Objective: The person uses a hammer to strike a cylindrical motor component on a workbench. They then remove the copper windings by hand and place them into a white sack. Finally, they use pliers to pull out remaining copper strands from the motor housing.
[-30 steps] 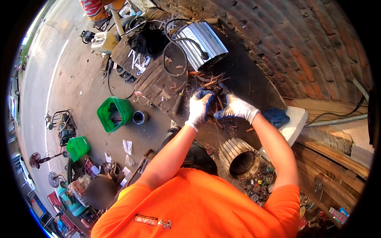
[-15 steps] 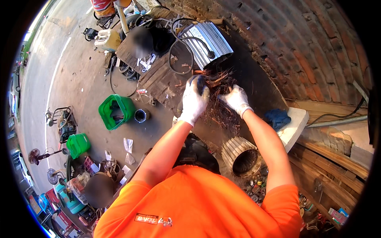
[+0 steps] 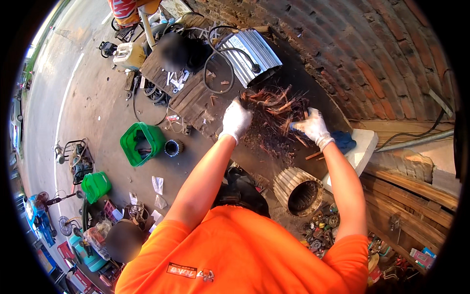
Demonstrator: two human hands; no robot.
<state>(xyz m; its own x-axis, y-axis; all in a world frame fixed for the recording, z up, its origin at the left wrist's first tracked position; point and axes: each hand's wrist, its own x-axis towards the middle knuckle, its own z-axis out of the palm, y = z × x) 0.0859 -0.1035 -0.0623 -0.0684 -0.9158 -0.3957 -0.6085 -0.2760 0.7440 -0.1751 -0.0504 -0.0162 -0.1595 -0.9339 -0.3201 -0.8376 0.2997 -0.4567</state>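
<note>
A loose heap of reddish-brown copper wire scraps point(image 3: 276, 104), with dark crumbs around it, lies on the dark work surface between my hands. My left hand point(image 3: 237, 120), in a white work glove, is at the heap's left edge with its fingers curled in; what they hold, if anything, is hidden. On the right side, my right hand point(image 3: 313, 127) wears a similar glove with dark fingertips. Its thumb stands apart from the fingers, beside the scraps. Just beyond the heap is a silver finned motor housing point(image 3: 252, 56) with a black cable.
Nearer me stands a dirty ribbed motor shell point(image 3: 297, 192), open at one end. A green bucket point(image 3: 143, 144) and a small slotted metal ring point(image 3: 173, 147) are to the left. A blue cloth point(image 3: 343, 142) lies by a white slab point(image 3: 363, 149); a brick wall point(image 3: 372, 73) borders the right.
My hands have moved apart, the right one outward to the right and the left slightly left. The copper scraps between them are more spread and exposed.
</note>
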